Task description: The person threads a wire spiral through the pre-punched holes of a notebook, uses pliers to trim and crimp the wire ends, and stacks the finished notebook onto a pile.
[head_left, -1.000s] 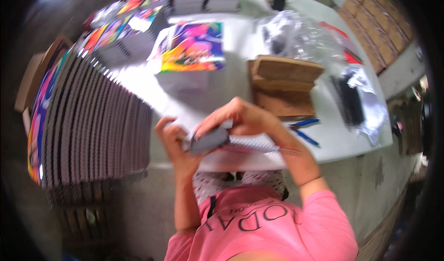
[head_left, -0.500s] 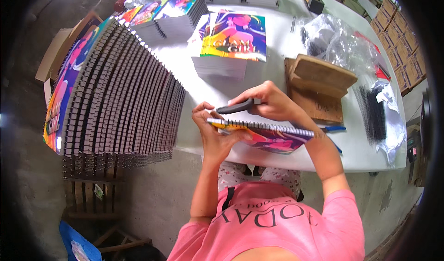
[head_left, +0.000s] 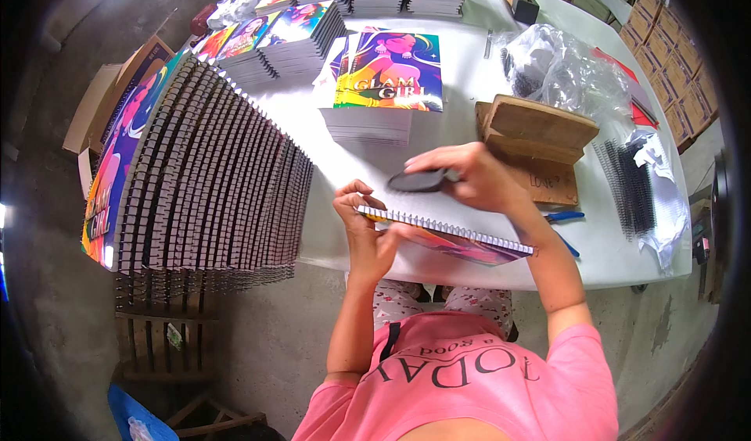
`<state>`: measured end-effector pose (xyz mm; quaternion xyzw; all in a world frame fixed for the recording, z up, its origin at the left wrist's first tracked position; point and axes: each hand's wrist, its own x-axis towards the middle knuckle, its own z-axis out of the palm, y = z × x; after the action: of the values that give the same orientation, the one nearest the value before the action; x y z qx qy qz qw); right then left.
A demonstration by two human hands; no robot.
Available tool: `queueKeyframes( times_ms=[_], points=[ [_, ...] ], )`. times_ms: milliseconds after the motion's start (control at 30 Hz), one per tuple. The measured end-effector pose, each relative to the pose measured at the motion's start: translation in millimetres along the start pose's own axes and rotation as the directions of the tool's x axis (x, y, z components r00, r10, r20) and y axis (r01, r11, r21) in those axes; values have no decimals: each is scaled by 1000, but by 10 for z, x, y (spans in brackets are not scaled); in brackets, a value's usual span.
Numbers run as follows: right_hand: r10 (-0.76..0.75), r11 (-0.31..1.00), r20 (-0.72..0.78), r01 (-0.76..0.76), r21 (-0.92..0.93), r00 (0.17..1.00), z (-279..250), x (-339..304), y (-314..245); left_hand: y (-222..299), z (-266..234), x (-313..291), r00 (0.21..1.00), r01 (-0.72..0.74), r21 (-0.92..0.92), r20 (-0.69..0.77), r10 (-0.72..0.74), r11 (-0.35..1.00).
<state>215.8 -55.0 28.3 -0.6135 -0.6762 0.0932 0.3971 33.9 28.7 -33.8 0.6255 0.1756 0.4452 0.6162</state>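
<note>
My left hand (head_left: pixel 365 239) is closed on one end of a spiral notebook (head_left: pixel 469 252), thumb on the colourful cover and fingers behind. The notebook is tilted with its wire-bound edge up, just over the table's near edge. My right hand (head_left: pixel 481 179) grips a black hand tool (head_left: pixel 416 181) with a rounded outline. It is held above the notebook, apart from the wire; its working end is hard to make out. A stack of loose covers and pages (head_left: pixel 389 73) lies ahead of my hands. To the left stands a tall, leaning stack of bound notebooks (head_left: pixel 211 175).
At the right are a wooden stand (head_left: pixel 540 148), blue-handled pliers (head_left: pixel 565 216), black wire spirals (head_left: pixel 628 191) and clear plastic wrap (head_left: pixel 559 66). Finished notebooks (head_left: pixel 305 30) are piled at the back. A wooden chair (head_left: pixel 168 339) is under the leaning stack.
My right hand has moved right and slightly down with the black tool, which now looks turned and blurred. The notebook has tipped so its wire edge shows more and its cover less.
</note>
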Motion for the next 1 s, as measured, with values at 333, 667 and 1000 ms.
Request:
queueKeyframes(
  times_ms=[333,667,1000],
  points=[
    [588,552,-327,-663,-506,740,-454,-1966,-67,285,-118,-25,966,48,-228,-237,-104,972],
    [639,491,-271,-652,-578,720,-205,-2444,-27,495,-14,-130,932,-240,244,-212,293,940],
    [423,877,-591,-475,76,686,135,-1468,-1054,508,153,-220,824,-453,187,-285,490,871]
  ],
)
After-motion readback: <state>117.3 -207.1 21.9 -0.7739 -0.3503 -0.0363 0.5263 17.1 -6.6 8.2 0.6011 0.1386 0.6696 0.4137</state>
